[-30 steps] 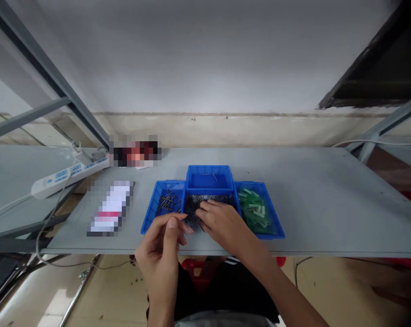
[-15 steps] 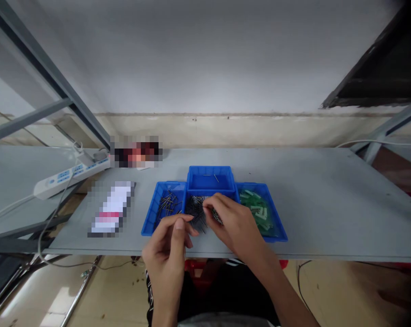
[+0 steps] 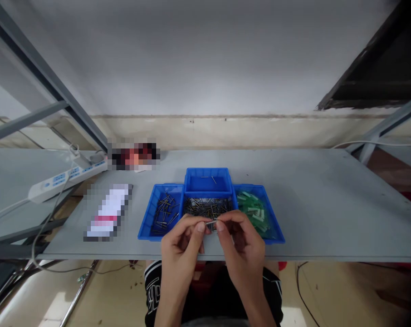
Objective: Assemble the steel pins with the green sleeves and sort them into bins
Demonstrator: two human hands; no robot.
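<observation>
Between the fingertips of my left hand [image 3: 183, 240] and my right hand [image 3: 237, 238] a thin metal pin [image 3: 211, 222] lies roughly level, pinched at each end. Both hands are closed, just over the front of the middle blue bin [image 3: 182, 206]. That bin holds a heap of small metal pins [image 3: 205, 206], its near part hidden by my hands. To the left, a blue bin [image 3: 146, 225] contains several longer metal pins [image 3: 165, 209]. Green plastic with small white pieces [image 3: 255, 211] fills the blue bin [image 3: 276, 231] on the right.
Behind the middle bin stands a smaller blue bin [image 3: 205, 184] with two thin pins in it. A blurred-out phone-like object [image 3: 110, 211] lies left on the grey table [image 3: 314, 204]. A white power strip [image 3: 66, 179] with cables is farther left, beside the metal frame [image 3: 69, 102].
My right hand has come back from the middle bin toward my left hand, and the fingertips now meet around a pin. My left hand has shifted slightly right. The view has tilted a little.
</observation>
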